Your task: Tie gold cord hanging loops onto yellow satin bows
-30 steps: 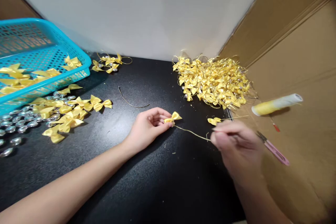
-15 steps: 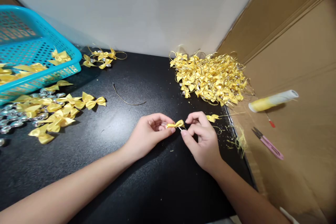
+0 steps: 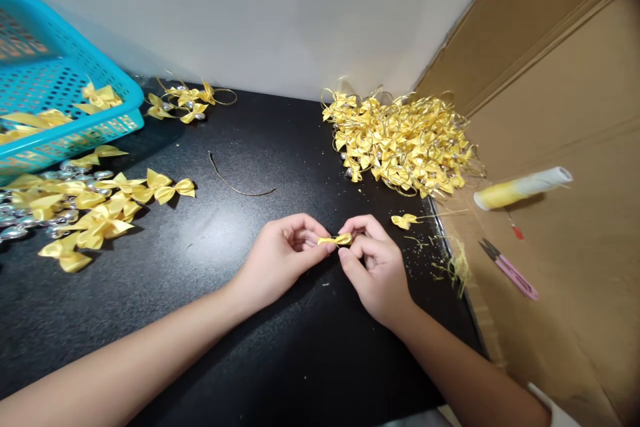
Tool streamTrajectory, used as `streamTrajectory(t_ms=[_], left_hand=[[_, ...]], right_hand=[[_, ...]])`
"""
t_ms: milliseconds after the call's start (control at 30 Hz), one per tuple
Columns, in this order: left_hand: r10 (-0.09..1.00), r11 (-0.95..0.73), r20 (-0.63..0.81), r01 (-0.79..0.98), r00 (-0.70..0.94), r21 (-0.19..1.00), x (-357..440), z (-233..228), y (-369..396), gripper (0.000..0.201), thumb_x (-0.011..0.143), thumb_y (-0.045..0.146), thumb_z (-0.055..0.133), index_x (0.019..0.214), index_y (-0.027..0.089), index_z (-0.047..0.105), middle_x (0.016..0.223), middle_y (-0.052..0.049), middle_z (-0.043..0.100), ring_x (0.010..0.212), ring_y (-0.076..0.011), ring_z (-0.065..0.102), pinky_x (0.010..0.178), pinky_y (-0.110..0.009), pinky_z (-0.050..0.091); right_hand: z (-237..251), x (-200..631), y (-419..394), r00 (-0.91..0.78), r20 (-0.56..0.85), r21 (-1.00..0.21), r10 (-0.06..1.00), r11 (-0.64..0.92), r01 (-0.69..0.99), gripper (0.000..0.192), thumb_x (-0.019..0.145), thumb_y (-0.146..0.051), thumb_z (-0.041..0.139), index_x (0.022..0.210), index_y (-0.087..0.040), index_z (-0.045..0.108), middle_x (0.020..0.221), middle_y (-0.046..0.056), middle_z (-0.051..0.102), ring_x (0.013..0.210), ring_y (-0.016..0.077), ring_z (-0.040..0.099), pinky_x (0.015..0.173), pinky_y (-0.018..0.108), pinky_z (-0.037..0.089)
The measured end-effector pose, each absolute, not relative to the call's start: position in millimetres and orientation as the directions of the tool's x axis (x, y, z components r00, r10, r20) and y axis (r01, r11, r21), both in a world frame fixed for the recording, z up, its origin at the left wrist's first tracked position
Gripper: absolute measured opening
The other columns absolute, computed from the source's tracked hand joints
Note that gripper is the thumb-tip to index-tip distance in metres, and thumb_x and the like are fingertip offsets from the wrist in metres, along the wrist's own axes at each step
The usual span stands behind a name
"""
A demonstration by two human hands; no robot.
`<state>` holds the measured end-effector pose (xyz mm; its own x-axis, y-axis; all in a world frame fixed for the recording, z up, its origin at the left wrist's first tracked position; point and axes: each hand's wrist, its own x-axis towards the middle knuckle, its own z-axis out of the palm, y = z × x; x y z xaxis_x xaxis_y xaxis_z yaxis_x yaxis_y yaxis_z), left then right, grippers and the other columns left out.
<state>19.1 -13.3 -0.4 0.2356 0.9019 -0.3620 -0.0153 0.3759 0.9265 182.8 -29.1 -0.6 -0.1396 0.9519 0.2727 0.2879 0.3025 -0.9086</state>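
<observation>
Left hand [image 3: 280,257] and right hand [image 3: 375,267] both pinched one small yellow bow [image 3: 335,239] between fingertips, just above the black table [image 3: 250,320], centre front. Big pile of bows [image 3: 403,143] lay behind, blue basket [image 3: 60,107] far left, scissors [image 3: 509,269] right.

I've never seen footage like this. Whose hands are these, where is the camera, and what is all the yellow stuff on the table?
There is no machine here: a person wears a camera on the head, looking forward and down at their own bare hands. The left hand and the right hand together pinch one small yellow ribbon bow above a black table. A big pile of finished bows lies at the back right. Loose bows and silver beads lie on the left beside a blue basket. On the cardboard to the right lie a thread spool and pink snips.
</observation>
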Motion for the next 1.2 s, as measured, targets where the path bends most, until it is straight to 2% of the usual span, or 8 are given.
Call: streamTrajectory(t_ms=[333,733,1200], left_hand=[[0.917,0.357,-0.346,-0.021,0.199,0.934,21.1,0.4,-14.6,0.022,0.069,0.028,0.078,0.069,0.014,0.061,0.061,0.001,0.068,0.052,-0.0058,0.054,0.051,-0.015,0.039],[0.926,0.334,-0.326,-0.013,0.193,0.942,20.1,-1.7,-16.2,0.024,0.069,0.031,0.077,0.067,0.016,0.058,0.067,-0.001,0.071,0.057,-0.0109,0.06,0.054,-0.021,0.044],[0.938,0.298,-0.299,0.032,0.174,0.954,19.5,-5.2,-18.4,0.022,0.071,0.031,0.074,0.067,0.016,0.058,0.071,-0.003,0.073,0.064,-0.0146,0.064,0.058,-0.025,0.047]], right_hand=[[-1.1,183.1,-29.0,-0.149,0.272,-0.901,0.951,0.306,0.309,0.029,0.078,-0.007,0.055,0.054,-0.018,0.043,0.084,0.003,0.055,0.077,0.0141,0.056,0.07,0.028,0.045],[-2.1,182.2,-29.5,-0.141,0.293,-0.886,0.946,0.324,0.331,0.029,0.078,-0.008,0.055,0.054,-0.019,0.043,0.084,0.004,0.056,0.075,0.015,0.056,0.067,0.029,0.047],[-4.9,180.4,-29.9,-0.149,0.392,-0.819,0.908,0.418,0.392,0.027,0.079,-0.006,0.053,0.057,-0.019,0.043,0.082,0.003,0.055,0.07,0.0131,0.055,0.062,0.028,0.046]])
